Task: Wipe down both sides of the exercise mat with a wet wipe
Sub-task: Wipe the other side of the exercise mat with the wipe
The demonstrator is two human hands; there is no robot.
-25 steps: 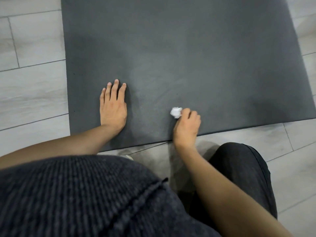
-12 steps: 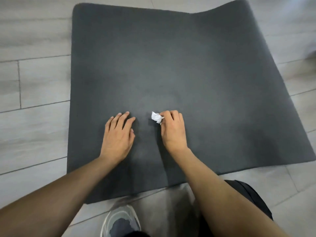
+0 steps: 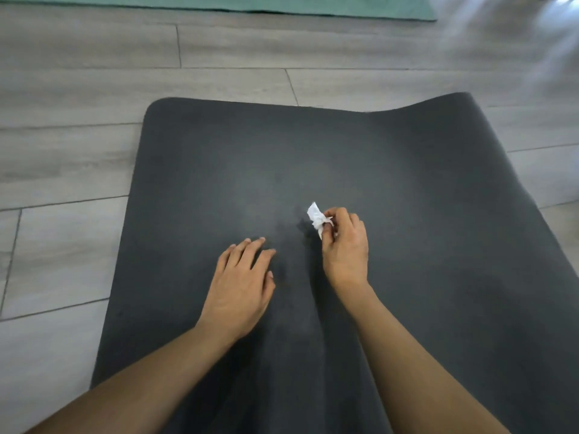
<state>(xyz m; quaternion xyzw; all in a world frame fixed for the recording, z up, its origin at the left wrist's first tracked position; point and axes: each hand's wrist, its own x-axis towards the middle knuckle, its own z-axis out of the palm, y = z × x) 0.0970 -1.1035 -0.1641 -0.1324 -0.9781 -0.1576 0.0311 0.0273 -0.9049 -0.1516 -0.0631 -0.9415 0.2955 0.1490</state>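
There is one exercise mat (image 3: 423, 214), dark grey, one white wet wipe (image 3: 316, 218), and two bare hands. The wipe is crumpled into a small wad and sits in the grip of the right hand (image 3: 344, 249), pinched between the thumb and the curled fingertips, with most of the wad sticking out past the fingers toward the far end of the mat. The wad's lower end is down at the mat's surface, near the mat's middle. The left hand (image 3: 241, 286) lies palm down on the mat just beside the right one. Its grip is open, the fingers straight and slightly spread, and it holds nothing.

The mat is spread on a floor (image 3: 78, 89) of pale grey wood-look planks. Its far left corner lies flat, and its far right corner rises in a soft wave. Beyond it, one teal mat or rug (image 3: 219, 3) shows as a strip along the top edge. The top right corner is blurred by glare.
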